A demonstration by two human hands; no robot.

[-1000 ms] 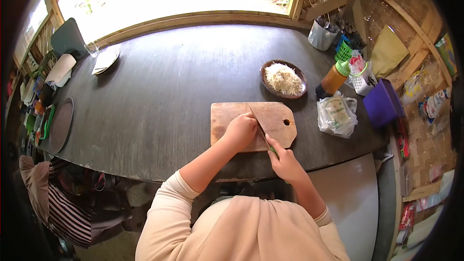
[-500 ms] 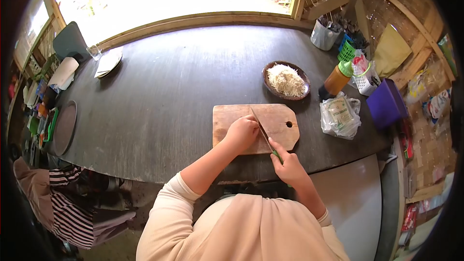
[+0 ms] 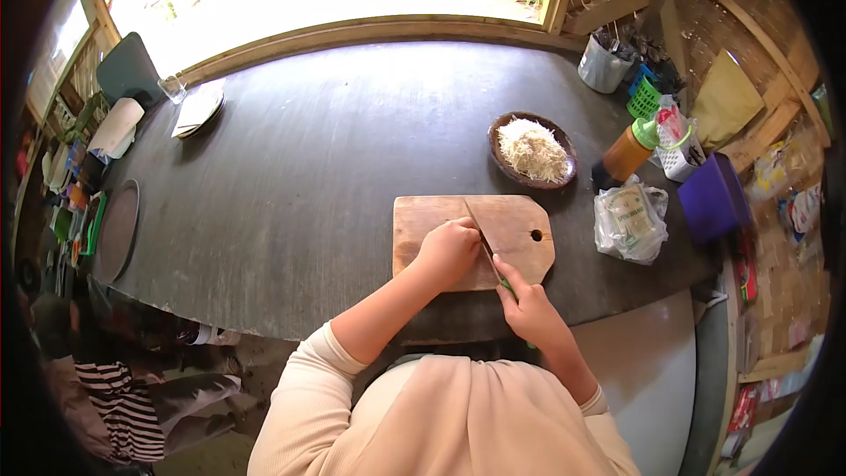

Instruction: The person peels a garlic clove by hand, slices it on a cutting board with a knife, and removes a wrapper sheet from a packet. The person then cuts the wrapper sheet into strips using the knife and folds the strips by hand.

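A wooden cutting board (image 3: 515, 220) with a hole near its right end lies at the front of the dark table. My right hand (image 3: 530, 307) is wrapped round the green handle of a knife (image 3: 484, 239), whose blade slants up and left over the board. On the board, just left of the blade, my left hand (image 3: 449, 251) is closed with its fingers curled. Whatever it grips is hidden under the fingers. Beyond the board stands a brown bowl (image 3: 496, 155) heaped with pale shreds (image 3: 534, 149).
To the right are a plastic bag with a packet (image 3: 631, 222), a green-capped sauce bottle (image 3: 624, 155), a purple container (image 3: 712, 200) and a bucket of utensils (image 3: 603, 66). Stacked plates (image 3: 199, 109) and a glass (image 3: 173, 88) sit far left. Another person in stripes (image 3: 123, 405) is at lower left.
The camera view has shifted slightly, so the board and bowl appear a little further right. Both hands keep their places at the board and knife. The person in stripes has moved lower.
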